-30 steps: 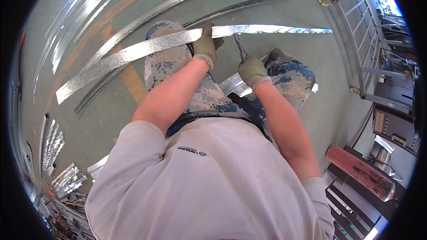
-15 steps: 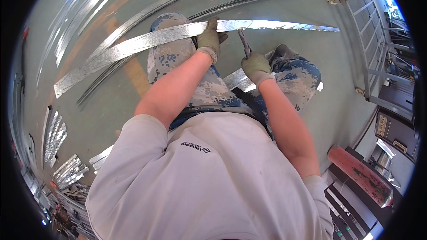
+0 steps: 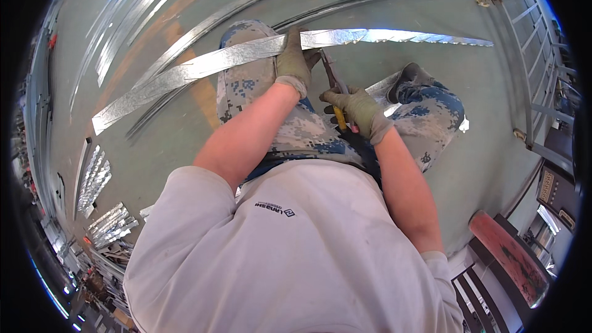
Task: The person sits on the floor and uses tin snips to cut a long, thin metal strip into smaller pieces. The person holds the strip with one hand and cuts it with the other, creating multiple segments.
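Holding long flat silver metal strip [image 3: 203,65]: olive-gloved left hand [image 3: 295,65], fingers closed over it. Olive-gloved right hand [image 3: 362,111]: fingers wrapped around yellow-and-red-handled metal snips [image 3: 333,78].

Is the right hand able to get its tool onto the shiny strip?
Probably yes: the tool in the right hand ends close to the strip, though the left hand is near too.

A grey wheeled frame [image 3: 523,71] stands along the floor's [image 3: 481,172] right edge. A red cylinder [image 3: 507,256] lies toward the near right corner. Orange stripes [image 3: 200,98] cross the floor.
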Motion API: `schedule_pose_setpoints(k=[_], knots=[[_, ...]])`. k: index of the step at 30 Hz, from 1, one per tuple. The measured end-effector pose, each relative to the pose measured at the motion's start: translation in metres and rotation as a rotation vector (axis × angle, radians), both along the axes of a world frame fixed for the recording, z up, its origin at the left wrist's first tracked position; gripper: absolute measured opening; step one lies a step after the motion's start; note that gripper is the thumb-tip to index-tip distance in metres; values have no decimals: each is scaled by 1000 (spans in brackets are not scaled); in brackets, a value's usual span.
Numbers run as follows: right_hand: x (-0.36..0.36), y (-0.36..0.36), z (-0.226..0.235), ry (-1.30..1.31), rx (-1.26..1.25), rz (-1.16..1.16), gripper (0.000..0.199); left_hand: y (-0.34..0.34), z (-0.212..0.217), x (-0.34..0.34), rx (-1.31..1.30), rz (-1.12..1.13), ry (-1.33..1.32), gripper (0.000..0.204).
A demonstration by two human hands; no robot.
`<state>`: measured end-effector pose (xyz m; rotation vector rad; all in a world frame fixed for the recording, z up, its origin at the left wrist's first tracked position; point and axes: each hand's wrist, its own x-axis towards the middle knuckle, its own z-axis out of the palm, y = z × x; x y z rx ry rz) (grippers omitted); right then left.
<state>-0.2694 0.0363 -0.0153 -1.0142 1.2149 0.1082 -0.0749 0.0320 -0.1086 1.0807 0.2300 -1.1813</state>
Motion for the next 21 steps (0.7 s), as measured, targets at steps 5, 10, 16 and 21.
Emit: schedule_pose_setpoints(k=[5,10,16,21], knots=[[7,-3,8,28,20,48,44,1,-4,-3,-44,17,-7,36],[7,0,3,26,6,21,43,1,3,-4,-7,25,-19,36],[6,-3,-12,-12,-15,73,41,2,8,-3,2,43,-11,35],[3,6,-51,-86,-78,4,42,2,12,-5,-14,52,-10,34]])
